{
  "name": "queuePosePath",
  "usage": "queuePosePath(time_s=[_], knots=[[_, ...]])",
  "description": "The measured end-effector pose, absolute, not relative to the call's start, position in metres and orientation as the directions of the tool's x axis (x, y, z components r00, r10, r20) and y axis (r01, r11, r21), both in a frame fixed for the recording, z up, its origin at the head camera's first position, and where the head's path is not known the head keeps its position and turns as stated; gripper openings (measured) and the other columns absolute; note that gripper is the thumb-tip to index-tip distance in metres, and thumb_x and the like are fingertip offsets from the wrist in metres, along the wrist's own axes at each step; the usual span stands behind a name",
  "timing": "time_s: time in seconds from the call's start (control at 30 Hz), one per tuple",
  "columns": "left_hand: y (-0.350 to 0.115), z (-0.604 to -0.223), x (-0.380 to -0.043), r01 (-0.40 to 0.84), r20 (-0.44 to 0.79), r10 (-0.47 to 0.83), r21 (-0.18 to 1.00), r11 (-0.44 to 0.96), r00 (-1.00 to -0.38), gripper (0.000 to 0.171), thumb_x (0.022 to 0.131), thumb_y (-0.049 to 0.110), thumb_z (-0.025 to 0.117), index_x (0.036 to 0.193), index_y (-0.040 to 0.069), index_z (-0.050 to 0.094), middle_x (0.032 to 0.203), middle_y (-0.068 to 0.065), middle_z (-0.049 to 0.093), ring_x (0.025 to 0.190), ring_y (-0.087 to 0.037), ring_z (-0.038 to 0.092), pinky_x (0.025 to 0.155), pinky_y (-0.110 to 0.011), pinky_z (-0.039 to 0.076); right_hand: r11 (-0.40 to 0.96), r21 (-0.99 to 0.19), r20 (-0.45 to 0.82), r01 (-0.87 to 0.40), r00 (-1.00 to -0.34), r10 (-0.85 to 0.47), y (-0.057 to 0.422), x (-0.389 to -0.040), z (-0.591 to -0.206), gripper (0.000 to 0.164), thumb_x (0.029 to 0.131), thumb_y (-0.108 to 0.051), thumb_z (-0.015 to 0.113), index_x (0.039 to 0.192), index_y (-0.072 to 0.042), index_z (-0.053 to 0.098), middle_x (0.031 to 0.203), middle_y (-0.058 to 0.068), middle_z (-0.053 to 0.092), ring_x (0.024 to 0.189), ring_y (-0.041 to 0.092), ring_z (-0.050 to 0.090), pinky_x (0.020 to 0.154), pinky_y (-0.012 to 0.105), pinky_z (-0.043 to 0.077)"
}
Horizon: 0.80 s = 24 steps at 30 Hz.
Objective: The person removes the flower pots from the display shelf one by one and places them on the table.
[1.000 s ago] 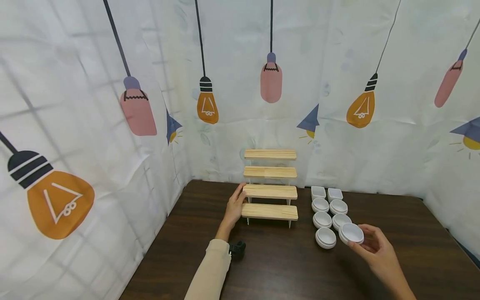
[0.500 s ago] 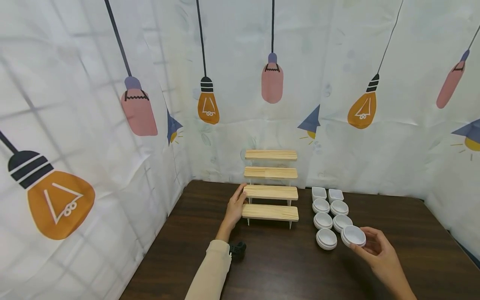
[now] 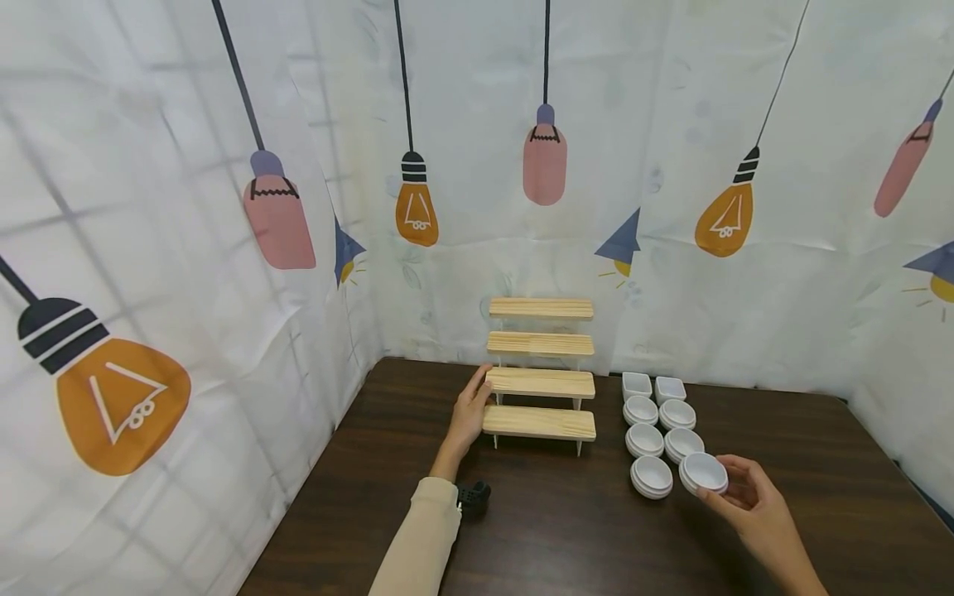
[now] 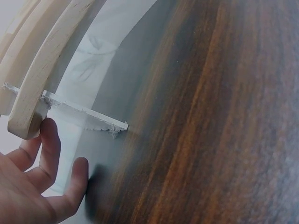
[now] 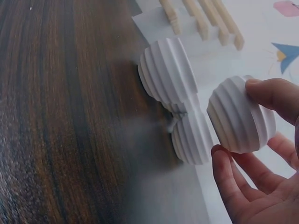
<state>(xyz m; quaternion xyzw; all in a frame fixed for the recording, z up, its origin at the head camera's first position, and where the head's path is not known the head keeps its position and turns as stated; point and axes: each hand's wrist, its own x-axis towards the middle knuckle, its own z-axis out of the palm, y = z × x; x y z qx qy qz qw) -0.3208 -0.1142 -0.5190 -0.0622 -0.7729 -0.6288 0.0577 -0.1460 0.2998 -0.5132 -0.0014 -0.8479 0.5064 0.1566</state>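
Note:
A wooden shelf stand (image 3: 540, 382) with tiered planks on clear supports stands at the back middle of the table. My left hand (image 3: 467, 414) holds the left end of its second-lowest plank; in the left wrist view a fingertip meets the underside of the plank end (image 4: 28, 119). My right hand (image 3: 758, 505) pinches a small white ribbed bowl (image 3: 704, 473), thumb on one side and fingers on the other. Mouth up, that bowl sits at the near end of the right-hand row. Beside it is another round white bowl (image 3: 652, 478). More ribbed bowls (image 5: 170, 70) show in the right wrist view.
Two rows of white dishes run back from the right hand, with square ones (image 3: 637, 386) at the far end. A printed cloth (image 3: 477, 165) hangs behind and to the left. The dark wooden table (image 3: 566, 530) stretches forward and to both sides.
The right hand and its bowl have moved slightly toward the viewer, away from the bowl behind it. The left hand stays at the stand. The whole head view has shifted a little.

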Motion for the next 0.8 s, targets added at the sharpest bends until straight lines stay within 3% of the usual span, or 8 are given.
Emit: queuePosePath(time_s=[0.2, 0.4, 0.57, 0.8], knots=[[-0.115, -0.519, -0.321, 0.168, 0.165, 0.032, 0.963, 0.211, -0.986, 0.046, 0.111, 0.039, 0.044, 0.156, 0.034, 0.043, 0.128, -0.015, 0.063, 0.095, -0.028, 0.063, 0.077, -0.034, 0.050, 0.482, -0.864, 0.243, -0.146, -0.959, 0.147, 0.303, -0.149, -0.519, 0.053, 0.089, -0.009, 0.080, 0.133, 0.002, 0.051, 0.106, -0.025, 0.062, 0.089, -0.007, 0.064, 0.074, 0.013, 0.054], [-0.116, -0.519, -0.322, 0.173, 0.166, 0.052, 0.965, 0.199, -0.985, 0.048, 0.111, 0.035, 0.044, 0.158, 0.026, 0.040, 0.133, -0.019, 0.061, 0.101, -0.040, 0.062, 0.080, -0.043, 0.051, 0.466, -0.878, 0.198, -0.109, -0.969, 0.148, 0.305, -0.152, -0.524, 0.055, 0.089, -0.008, 0.080, 0.135, 0.001, 0.051, 0.104, -0.028, 0.061, 0.087, -0.006, 0.064, 0.071, 0.015, 0.054], [-0.116, -0.493, -0.304, 0.169, 0.156, 0.082, 0.966, 0.193, -0.984, 0.047, 0.112, 0.025, 0.044, 0.158, 0.018, 0.041, 0.128, -0.022, 0.062, 0.102, -0.046, 0.061, 0.081, -0.047, 0.052, 0.468, -0.880, 0.168, -0.083, -0.975, 0.144, 0.307, -0.153, -0.526, 0.057, 0.090, -0.010, 0.079, 0.137, 0.001, 0.049, 0.104, -0.029, 0.060, 0.088, -0.006, 0.064, 0.070, 0.016, 0.054], [-0.116, -0.484, -0.298, 0.173, 0.160, 0.085, 0.968, 0.181, -0.983, 0.047, 0.112, 0.024, 0.044, 0.158, 0.017, 0.042, 0.125, -0.025, 0.062, 0.104, -0.050, 0.059, 0.082, -0.049, 0.052, 0.464, -0.883, 0.154, -0.072, -0.978, 0.141, 0.306, -0.154, -0.526, 0.057, 0.090, -0.011, 0.080, 0.137, 0.001, 0.049, 0.104, -0.030, 0.060, 0.088, -0.007, 0.063, 0.071, 0.017, 0.054]])
